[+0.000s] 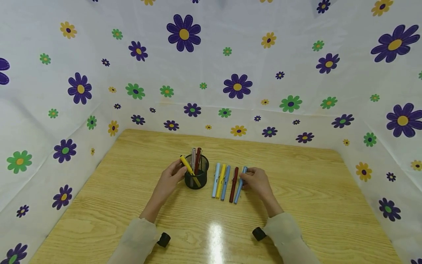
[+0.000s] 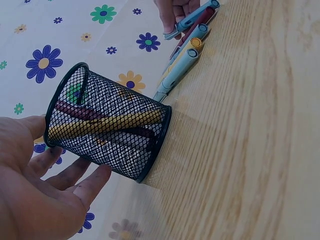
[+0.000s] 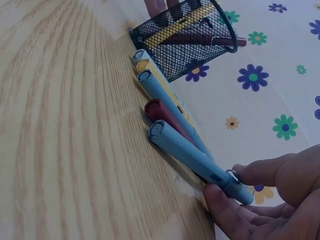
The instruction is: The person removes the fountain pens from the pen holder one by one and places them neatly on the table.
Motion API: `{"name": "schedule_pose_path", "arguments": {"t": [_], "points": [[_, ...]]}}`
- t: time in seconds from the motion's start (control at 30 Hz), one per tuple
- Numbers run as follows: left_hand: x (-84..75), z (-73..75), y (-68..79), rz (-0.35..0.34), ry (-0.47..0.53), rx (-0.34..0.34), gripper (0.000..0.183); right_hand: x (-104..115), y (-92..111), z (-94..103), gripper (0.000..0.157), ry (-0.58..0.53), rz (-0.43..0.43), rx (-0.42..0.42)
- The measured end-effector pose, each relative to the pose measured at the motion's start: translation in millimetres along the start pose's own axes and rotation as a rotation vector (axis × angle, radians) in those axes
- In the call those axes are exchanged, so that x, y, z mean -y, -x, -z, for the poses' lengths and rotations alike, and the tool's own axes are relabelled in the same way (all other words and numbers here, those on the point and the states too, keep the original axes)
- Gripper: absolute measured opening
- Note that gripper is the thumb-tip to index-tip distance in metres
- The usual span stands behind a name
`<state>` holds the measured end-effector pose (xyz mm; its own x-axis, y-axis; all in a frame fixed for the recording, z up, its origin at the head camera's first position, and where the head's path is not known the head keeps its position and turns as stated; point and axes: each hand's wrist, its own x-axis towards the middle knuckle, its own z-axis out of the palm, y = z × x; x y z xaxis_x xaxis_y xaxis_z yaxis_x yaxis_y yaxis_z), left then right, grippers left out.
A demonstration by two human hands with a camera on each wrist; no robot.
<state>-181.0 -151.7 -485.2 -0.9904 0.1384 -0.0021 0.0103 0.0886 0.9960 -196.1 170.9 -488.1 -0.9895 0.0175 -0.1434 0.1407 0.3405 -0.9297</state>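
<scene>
A black mesh pen cup (image 1: 196,180) stands upright, with several pens in it, including a yellow pen (image 1: 187,165) leaning left, a dark red pen (image 1: 197,160) and a grey pen (image 1: 193,157). My left hand (image 1: 169,180) holds the cup's left side, thumb at the rim and fingers along the wall (image 2: 95,185). On the right, my right hand (image 1: 257,179) pinches a blue pen (image 3: 185,152) by its clip end between thumb and fingers. Beside it lie a dark red pen (image 1: 233,185), another blue pen (image 1: 225,183), a yellow pen (image 1: 221,181) and a light blue pen (image 1: 215,181), roughly parallel.
All of this is on a wood-grain table (image 1: 306,190). Behind and at both sides hangs a white cloth (image 1: 211,66) with printed flowers. Black wrist devices (image 1: 163,239) sit at both sleeves.
</scene>
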Motion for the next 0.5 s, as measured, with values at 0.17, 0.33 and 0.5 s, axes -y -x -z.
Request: {"name": "schedule_pose_path", "arguments": {"t": [0.17, 0.33, 0.5], "points": [[1.0, 0.5, -0.7, -0.007, 0.003, 0.0, 0.059, 2.8, -0.9, -2.3, 0.041, 0.119, 0.021, -0.046], [0.9, 0.3, -0.2, -0.007, 0.006, -0.001, 0.059, 5.4, -1.4, -4.7, 0.044, 0.211, 0.046, -0.071], [2.1, 1.2, -0.1, -0.01, 0.0, 0.001, 0.06, 6.2, -3.5, -6.6, 0.048, 0.237, 0.021, -0.072]]}}
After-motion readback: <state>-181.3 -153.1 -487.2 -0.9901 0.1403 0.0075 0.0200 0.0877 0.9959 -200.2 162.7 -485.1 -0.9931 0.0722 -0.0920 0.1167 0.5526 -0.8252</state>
